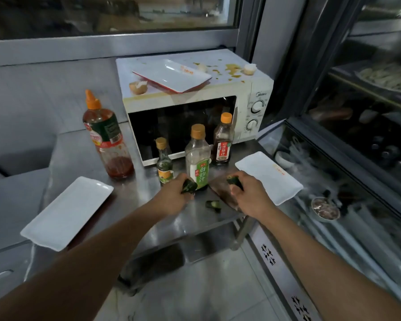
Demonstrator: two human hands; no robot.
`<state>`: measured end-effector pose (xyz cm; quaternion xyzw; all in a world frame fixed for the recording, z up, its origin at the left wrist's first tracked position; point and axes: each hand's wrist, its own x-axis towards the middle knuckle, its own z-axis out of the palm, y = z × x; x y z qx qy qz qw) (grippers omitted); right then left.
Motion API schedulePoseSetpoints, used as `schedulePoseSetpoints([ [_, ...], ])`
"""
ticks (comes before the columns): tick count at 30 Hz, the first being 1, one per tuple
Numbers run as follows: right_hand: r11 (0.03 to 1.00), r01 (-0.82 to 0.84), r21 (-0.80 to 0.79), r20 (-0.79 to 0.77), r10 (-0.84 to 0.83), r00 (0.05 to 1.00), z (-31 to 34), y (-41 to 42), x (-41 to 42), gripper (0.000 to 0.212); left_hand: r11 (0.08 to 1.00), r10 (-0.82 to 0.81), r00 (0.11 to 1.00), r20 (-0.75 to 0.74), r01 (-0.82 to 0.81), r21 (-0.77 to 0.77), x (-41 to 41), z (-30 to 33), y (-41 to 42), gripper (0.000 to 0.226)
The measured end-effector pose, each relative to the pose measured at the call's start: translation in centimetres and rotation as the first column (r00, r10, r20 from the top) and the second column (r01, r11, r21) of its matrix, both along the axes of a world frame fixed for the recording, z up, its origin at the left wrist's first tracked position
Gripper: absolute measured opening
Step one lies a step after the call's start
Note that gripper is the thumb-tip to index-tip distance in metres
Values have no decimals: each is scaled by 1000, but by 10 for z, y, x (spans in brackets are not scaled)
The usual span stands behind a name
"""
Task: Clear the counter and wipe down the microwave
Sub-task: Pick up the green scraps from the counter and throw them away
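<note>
Green scraps are what the person is picking up right now. The left hand (pixel 175 198) is closed around one dark green peel (pixel 188 185), and the right hand (pixel 250 196) pinches another green piece (pixel 233 180) between its fingers. One more green scrap (pixel 213 205) lies on the shiny metal counter (pixel 134 193) between the two hands. Under the right hand there is a flat dark thing that may be a knife blade, but I cannot tell for sure.

To do this part well, I think the person should grab the last scrap too, then drop all the bits in a bin. They should take care near that dark flat thing, in case it is sharp.

The microwave (pixel 195 100) sits at the back of the counter. Its top is messy, with yellow spills and broken eggshells (pixel 138 86). A red and white tray (pixel 171 76) rests on top, and it looks empty.

Four bottles stand in front of the microwave. The big sauce bottle (pixel 105 137) has only a little red sauce at the bottom. The tall clear bottle (pixel 197 158) looks almost empty. The dark bottle (pixel 223 140) has brown sauce, about half full. The small green bottle (pixel 164 162) is too dark to judge.

Two white plates, the left plate (pixel 67 212) and the right plate (pixel 269 177), sit at the counter edges with nothing on them.
</note>
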<state>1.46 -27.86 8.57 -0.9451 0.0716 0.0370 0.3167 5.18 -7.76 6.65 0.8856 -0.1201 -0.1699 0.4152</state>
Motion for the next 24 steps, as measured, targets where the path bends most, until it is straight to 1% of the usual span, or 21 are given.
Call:
schedulePoseSetpoints([
  [2, 1000, -29, -8, -4, 29, 1000, 1, -14, 2, 26, 999, 45, 999, -11, -45, -5, -8, 0, -13, 28],
  [6, 995, -94, 30, -21, 94, 995, -2, -36, 7, 23, 985, 143, 989, 39, -146, 97, -22, -9, -34, 42],
  [8, 990, -128, 58, -44, 130, 990, -6, -45, 9, 24, 966, 231, 972, 32, -233, 111, -29, -14, -44, 40],
  [12, 976, -211, 56, -70, 215, 974, -15, -56, 12, 25, 935, 353, 934, -45, -352, 35, -40, -24, -58, 27],
  [15, 966, -250, 70, -50, 254, 966, -21, -59, 14, 23, 933, 357, 930, -87, -360, -21, -44, -25, -62, 26],
  [19, 952, -295, 79, -50, 299, 953, -27, -59, 19, 25, 938, 327, 942, -79, -334, -92, -40, -29, -61, 31],
  [24, 962, -265, 70, -69, 269, 961, -38, -54, 26, 25, 927, 318, 942, -110, -333, -170, -27, -39, -56, 40],
])
